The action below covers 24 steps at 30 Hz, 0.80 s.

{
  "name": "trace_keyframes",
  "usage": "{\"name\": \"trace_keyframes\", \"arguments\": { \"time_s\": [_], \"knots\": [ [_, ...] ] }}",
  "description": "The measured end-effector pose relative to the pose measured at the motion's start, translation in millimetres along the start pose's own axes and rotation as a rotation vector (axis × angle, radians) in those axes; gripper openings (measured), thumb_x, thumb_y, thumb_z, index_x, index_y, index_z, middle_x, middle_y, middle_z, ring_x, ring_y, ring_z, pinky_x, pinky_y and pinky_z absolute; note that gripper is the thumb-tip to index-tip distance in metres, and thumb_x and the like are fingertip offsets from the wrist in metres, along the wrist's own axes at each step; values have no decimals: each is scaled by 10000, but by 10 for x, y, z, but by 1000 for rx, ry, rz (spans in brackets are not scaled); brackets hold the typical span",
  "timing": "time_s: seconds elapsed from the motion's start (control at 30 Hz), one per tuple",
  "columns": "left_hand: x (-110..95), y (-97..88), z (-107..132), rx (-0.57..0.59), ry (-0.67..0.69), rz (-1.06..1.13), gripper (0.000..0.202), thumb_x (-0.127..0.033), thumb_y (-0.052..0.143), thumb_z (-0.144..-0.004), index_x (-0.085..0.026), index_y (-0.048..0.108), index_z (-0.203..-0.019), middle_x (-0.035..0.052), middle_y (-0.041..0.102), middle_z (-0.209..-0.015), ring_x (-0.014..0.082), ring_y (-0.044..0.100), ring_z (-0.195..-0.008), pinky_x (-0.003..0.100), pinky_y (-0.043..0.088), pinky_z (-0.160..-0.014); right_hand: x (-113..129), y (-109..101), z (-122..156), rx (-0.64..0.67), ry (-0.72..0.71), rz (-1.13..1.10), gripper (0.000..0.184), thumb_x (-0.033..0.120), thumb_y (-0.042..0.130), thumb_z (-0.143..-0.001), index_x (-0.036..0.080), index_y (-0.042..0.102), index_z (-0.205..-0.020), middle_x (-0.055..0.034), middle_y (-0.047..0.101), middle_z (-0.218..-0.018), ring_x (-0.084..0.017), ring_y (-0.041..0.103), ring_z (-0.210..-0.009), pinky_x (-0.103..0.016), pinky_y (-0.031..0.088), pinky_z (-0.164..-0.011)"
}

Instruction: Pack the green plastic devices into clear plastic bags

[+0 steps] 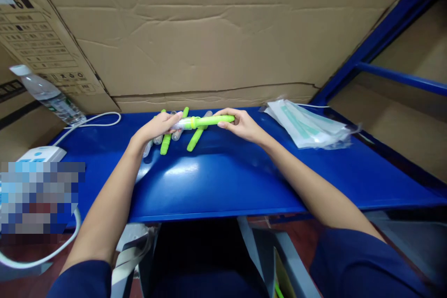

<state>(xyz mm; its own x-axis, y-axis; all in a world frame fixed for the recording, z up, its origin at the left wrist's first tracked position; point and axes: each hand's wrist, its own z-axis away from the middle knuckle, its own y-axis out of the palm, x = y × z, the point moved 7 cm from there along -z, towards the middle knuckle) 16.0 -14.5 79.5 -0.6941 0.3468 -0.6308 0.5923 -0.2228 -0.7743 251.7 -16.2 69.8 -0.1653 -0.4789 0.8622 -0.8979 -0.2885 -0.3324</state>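
A slim tube [211, 121], bright green at one end and clear at the other, is held level above the table between both hands. My left hand [161, 125] is closed around its clear end. The fingers of my right hand [240, 123] pinch the green tip. Beneath and beside the left hand, several similar green-and-clear tubes lie on the table, one with its green end [165, 144] toward me and another green end [194, 139] a little to the right. My left hand partly covers these tubes.
Flat clear packets [307, 123] are piled on the blue table [216, 186] at the right. At the left are a water bottle [52, 95], a white power strip [42, 153] and its cable. A cardboard wall [216, 46] closes off the back; a blue frame bar [401, 77] runs along the right.
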Motion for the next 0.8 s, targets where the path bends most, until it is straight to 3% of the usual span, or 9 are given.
{"name": "trace_keyframes", "arguments": {
  "time_s": [0.07,0.17,0.23,0.3,0.43,0.5,0.57,0.63,0.8],
  "knots": [
    [38,10,24,20,-50,105,665,-650,327,-971,-157,563,-592,-7,434,-475,83,327,-428,233,274,-460,23,-20,3,-54,-22,34,607,684,761,-753,171,683,-1069,-40,705,-870,-118,613,-675,-217,472,-561],
    [77,1,24,-10,-56,149,628,-640,377,-960,-162,540,-589,-10,435,-483,75,329,-426,221,273,-445,-99,-15,-1,-66,107,-27,636,792,596,-822,166,627,-933,-48,673,-727,-131,620,-570,-232,480,-477],
    [113,7,9,-13,-63,148,632,-643,370,-961,-161,539,-589,-7,440,-487,73,338,-424,217,283,-445,-133,-36,-12,-97,95,-77,644,788,701,-730,178,602,-912,-61,692,-805,-136,645,-613,-234,517,-496],
    [145,2,-6,-22,-65,158,635,-645,358,-963,-160,540,-595,-4,450,-492,72,346,-426,215,292,-449,-149,-87,-18,-163,45,-106,701,722,832,-620,198,596,-1021,-71,708,-970,-157,694,-752,-253,582,-601],
    [210,30,-27,-5,-74,175,641,-669,381,-953,-169,492,-568,-2,448,-489,69,339,-429,218,279,-445,-242,-96,-13,-160,92,-35,599,742,719,-753,191,603,-957,-65,693,-815,-179,679,-660,-322,596,-612],
    [226,82,-43,24,-66,237,648,-695,387,-945,-167,539,-602,-7,438,-489,76,342,-435,226,276,-448,-83,-158,2,-235,-72,53,514,690,698,-813,196,628,-934,-75,697,-860,-194,689,-733,-354,610,-711],
    [228,142,-66,42,-54,389,653,-730,386,-931,-169,611,-683,-13,422,-502,84,335,-442,237,281,-461,208,-242,58,-359,-316,171,388,587,681,-884,225,658,-1023,-85,699,-1030,-221,695,-951,-385,593,-887],
    [230,210,-89,67,-61,573,635,-755,418,-905,-178,644,-766,-12,430,-533,89,333,-455,249,302,-481,495,-257,98,-392,-487,304,288,506,616,-955,256,673,-1085,-87,687,-1118,-241,664,-1099,-425,550,-999],
    [241,280,-101,145,-97,811,651,-786,411,-897,-184,593,-728,-22,389,-527,84,293,-446,245,320,-468,927,-237,33,-314,-645,425,306,519,530,-1004,280,685,-1115,-67,652,-1177,-277,610,-1221,-535,472,-1080]
  ]
}}
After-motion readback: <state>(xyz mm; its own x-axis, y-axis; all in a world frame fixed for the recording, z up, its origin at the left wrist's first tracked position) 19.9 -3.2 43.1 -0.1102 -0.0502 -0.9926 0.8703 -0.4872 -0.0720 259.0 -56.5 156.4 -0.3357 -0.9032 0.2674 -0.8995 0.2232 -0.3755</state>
